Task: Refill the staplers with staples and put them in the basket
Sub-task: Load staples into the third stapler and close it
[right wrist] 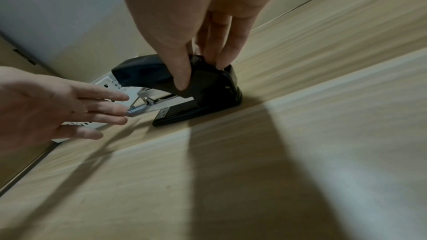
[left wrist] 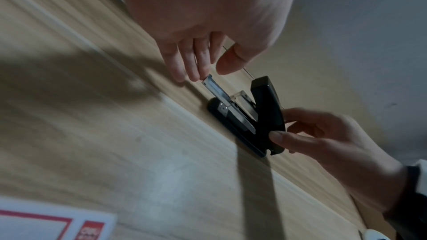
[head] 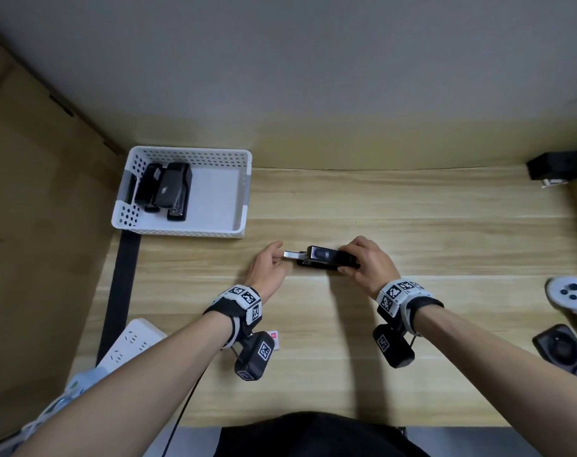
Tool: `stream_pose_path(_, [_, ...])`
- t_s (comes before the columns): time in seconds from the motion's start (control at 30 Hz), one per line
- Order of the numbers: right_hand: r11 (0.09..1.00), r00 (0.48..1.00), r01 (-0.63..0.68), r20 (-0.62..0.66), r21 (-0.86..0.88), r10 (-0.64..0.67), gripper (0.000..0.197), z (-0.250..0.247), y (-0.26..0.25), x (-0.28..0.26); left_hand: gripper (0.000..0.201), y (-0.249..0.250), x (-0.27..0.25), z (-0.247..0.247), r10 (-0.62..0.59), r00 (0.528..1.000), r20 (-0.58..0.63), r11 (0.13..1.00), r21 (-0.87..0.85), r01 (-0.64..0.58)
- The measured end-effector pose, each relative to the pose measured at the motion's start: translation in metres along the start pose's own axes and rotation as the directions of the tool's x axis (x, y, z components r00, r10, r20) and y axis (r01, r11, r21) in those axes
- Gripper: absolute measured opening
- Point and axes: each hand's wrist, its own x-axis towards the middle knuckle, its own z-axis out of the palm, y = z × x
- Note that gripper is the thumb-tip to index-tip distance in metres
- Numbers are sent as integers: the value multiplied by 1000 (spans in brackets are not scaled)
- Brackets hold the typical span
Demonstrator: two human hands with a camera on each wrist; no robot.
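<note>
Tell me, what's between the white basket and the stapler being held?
Only bare wooden table lies between the basket and the stapler; the head view shows it.

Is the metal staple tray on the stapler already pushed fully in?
No, the staple tray sticks out of the stapler, with the left hand fingertips at its end.

Overall light: moderate and warm in the head view; both wrist views darker and murkier.
Source: seems above and behind the person, judging by shadows that fall forward.
Shadows: long dark arm shadows run across the desk [head: 412, 225]; a broad dark band crosses the wood below the stapler [right wrist: 208, 83].
Glare: pale sheen on the wood in both wrist views.
Blur: wood grain smeared; the palms close to the wrist lenses are soft.
Distortion: the desk's far edge bows in the head view.
</note>
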Motion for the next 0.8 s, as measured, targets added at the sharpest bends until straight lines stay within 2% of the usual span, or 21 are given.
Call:
stream_pose_path(0.1, [999, 1000, 21, -1, -43, -21, 38, -3, 0, -3, 53, -2, 2, -6, -5, 1000, 13, 1000, 12, 5])
stream_pose_path(0.23, [980, 990, 139, 46, -141, -134, 32, -5, -5, 2, 54, -1, 3, -7, -32, 999, 20, 999, -4, 32])
stream_pose_path(0.4, [951, 990, 125, 103, -283, -100, 32, -9, -14, 6, 53, -3, 8, -5, -66, 998, 2, 997, -37, 66])
stream_pose_path(0.53, [901, 981, 162, 162, -403, -104, 28, -8, -29, 14, 50, -2, 9, -2, -93, 996, 9, 995, -44, 93])
stream_pose_path(0.8, [924, 976, 183, 173, -337, -131, 27, -7, -26, 16, 51, 3, 9, 6, -158, 987, 18, 975, -157, 159])
